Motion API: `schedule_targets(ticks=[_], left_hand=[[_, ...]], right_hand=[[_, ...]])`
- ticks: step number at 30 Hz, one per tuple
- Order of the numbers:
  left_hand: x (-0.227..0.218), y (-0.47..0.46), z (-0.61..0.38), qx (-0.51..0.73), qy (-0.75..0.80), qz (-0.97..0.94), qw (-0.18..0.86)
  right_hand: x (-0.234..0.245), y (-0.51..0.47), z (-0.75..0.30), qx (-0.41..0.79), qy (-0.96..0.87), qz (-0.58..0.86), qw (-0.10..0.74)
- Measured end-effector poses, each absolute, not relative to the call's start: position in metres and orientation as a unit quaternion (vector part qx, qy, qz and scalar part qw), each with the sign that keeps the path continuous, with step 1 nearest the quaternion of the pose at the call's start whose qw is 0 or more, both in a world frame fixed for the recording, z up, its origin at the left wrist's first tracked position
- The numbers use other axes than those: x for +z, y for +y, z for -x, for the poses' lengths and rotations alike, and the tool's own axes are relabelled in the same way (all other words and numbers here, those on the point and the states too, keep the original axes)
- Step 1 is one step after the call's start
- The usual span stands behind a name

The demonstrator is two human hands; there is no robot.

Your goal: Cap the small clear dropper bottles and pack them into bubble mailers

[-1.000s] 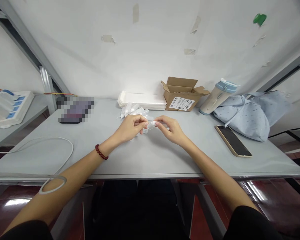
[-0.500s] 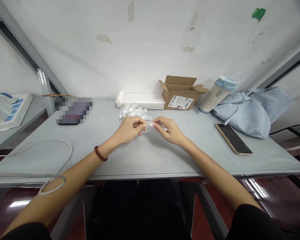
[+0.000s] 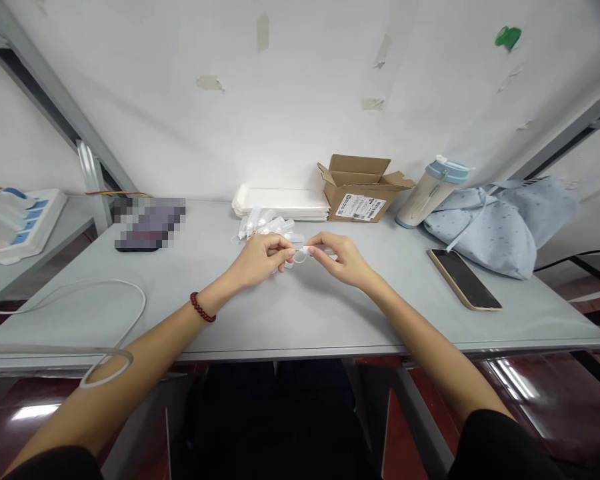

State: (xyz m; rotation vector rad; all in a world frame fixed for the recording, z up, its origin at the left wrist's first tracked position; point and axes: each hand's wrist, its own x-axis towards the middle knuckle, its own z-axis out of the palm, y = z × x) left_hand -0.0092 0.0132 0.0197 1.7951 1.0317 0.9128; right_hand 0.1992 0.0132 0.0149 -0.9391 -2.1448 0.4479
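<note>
My left hand point(image 3: 264, 260) is closed in a pinch above the table, thumb against fingers, right beside a small white cap with a thin loop strap point(image 3: 301, 253). Whatever sits between those fingertips is too small to make out. From the other side, my right hand point(image 3: 341, 260) grips a small translucent dropper bottle point(image 3: 329, 252) at its white-capped end; my fingers hide most of its body. Just behind my left hand lies a pile of similar small clear bottles point(image 3: 267, 221) with white tops. One more bottle is partly covered by my left fingers.
Behind the pile, white trays point(image 3: 285, 200) are stacked against the wall, with an open cardboard box point(image 3: 355, 193) beside them. Right of it are a tumbler point(image 3: 430, 193), a blue cloth bag point(image 3: 480, 227) and a phone point(image 3: 465, 280). A white cable point(image 3: 143, 300) loops near my left forearm.
The view has shifted slightly. Both hands keep nearly the same position and grip, with the cap and its loop still between them.
</note>
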Motion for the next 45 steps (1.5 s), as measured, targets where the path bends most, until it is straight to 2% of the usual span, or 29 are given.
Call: schedule_targets(ticks=[45], left_hand=[[0.020, 0.011, 0.008, 0.355, 0.439, -0.707, 0.426]], right_hand=[[0.010, 0.008, -0.193, 0.245, -0.808, 0.389, 0.369]])
